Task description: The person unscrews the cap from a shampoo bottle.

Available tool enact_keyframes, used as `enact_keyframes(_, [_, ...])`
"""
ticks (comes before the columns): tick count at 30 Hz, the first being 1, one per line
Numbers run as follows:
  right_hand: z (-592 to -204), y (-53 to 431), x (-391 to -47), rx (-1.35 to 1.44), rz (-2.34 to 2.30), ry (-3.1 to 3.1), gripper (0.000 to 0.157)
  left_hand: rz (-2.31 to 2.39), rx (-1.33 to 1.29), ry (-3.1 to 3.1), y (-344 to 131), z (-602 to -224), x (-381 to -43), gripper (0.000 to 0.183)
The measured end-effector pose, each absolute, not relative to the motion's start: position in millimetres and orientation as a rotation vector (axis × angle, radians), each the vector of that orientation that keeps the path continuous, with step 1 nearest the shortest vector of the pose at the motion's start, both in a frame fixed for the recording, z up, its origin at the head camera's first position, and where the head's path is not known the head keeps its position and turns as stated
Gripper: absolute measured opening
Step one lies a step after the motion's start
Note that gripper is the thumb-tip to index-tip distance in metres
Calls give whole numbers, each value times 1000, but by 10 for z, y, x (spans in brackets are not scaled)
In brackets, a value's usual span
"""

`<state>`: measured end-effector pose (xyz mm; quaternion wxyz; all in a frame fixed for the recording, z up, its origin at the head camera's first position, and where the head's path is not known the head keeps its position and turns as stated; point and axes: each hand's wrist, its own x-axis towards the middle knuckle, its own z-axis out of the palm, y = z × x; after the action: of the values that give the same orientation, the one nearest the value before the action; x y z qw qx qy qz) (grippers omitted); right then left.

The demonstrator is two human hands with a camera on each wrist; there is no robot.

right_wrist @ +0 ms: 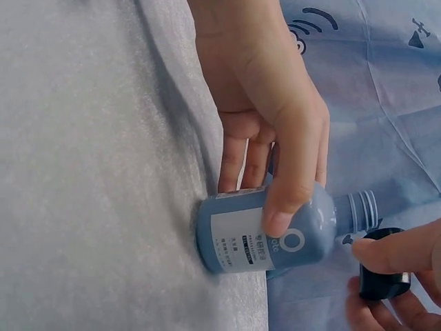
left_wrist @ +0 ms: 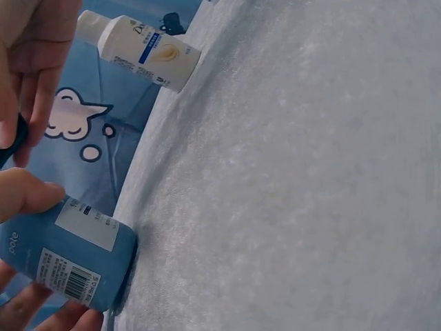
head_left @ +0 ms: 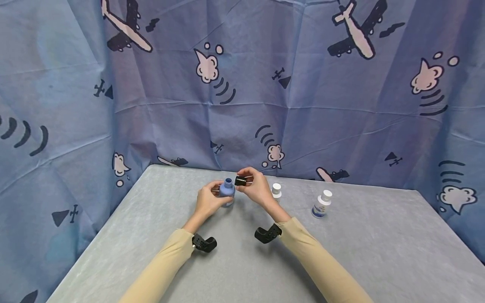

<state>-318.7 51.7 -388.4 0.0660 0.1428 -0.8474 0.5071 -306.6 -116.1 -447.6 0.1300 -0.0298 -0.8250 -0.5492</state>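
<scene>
My left hand (head_left: 209, 199) grips a blue bottle (right_wrist: 241, 231) around its body, thumb on the near side and fingers behind. The bottle stands upright on the table, its threaded neck (right_wrist: 364, 211) bare and open at the top. Just to the right of that neck, my right hand (head_left: 257, 187) pinches a black cap (head_left: 240, 181) between thumb and fingers, apart from the bottle. In the left wrist view the blue bottle (left_wrist: 76, 252) shows a white label and a barcode, while the cap is mostly cut off at the frame edge.
Behind my right hand stands a white bottle (head_left: 276, 189) with a white cap, partly hidden by the wrist. Farther right is another white bottle (head_left: 321, 205) with a blue-marked label. A blue patterned curtain (head_left: 242, 84) hangs behind the grey-white table (head_left: 235, 269).
</scene>
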Motion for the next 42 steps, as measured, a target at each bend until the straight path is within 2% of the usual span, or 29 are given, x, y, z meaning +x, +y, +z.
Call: enact_keyframes(42, [-4136,535,-3199,440,1427,-2654,37,-1712,-214,-2367,-1286,-4485,-3019,60])
